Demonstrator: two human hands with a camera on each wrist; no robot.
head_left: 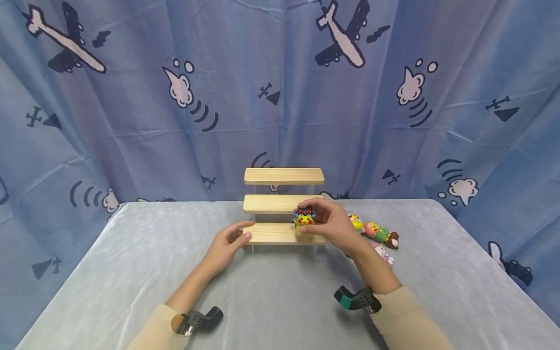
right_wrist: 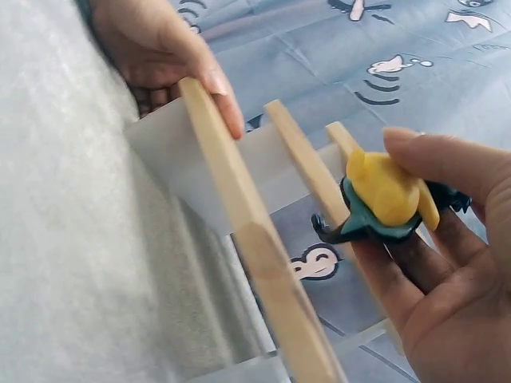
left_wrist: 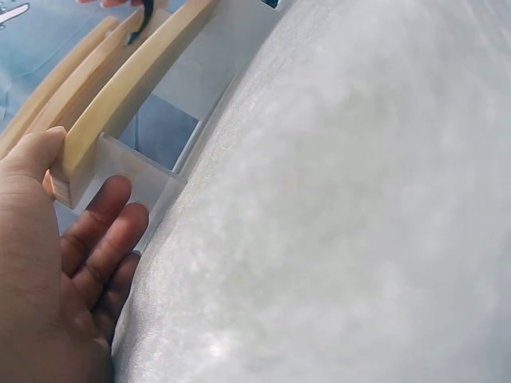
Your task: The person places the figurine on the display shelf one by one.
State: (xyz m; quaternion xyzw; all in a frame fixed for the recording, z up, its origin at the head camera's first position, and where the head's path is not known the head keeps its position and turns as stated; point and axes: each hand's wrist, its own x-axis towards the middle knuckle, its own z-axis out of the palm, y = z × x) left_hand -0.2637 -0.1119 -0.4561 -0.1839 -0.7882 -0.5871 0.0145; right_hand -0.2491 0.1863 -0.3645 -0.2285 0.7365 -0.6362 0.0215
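Note:
A three-step wooden display shelf (head_left: 280,236) with clear side panels (left_wrist: 132,171) stands on the cloth-covered table. At its left end my left hand (head_left: 224,249) grips the lowest board, thumb and forefinger at the board's end; in the left wrist view the other fingers (left_wrist: 104,239) curl loosely beside the side panel. My right hand (head_left: 334,226) pinches a small yellow figurine (head_left: 305,219) with a dark blue and red headpiece, above the right part of the lowest board. From behind, the right wrist view shows its yellow body (right_wrist: 387,191) and dark teal part, apart from the boards.
Several colourful figurines (head_left: 381,234) lie in a cluster on the table right of the shelf, partly hidden by my right hand and forearm. A blue patterned curtain (head_left: 280,97) hangs behind the table (head_left: 144,253).

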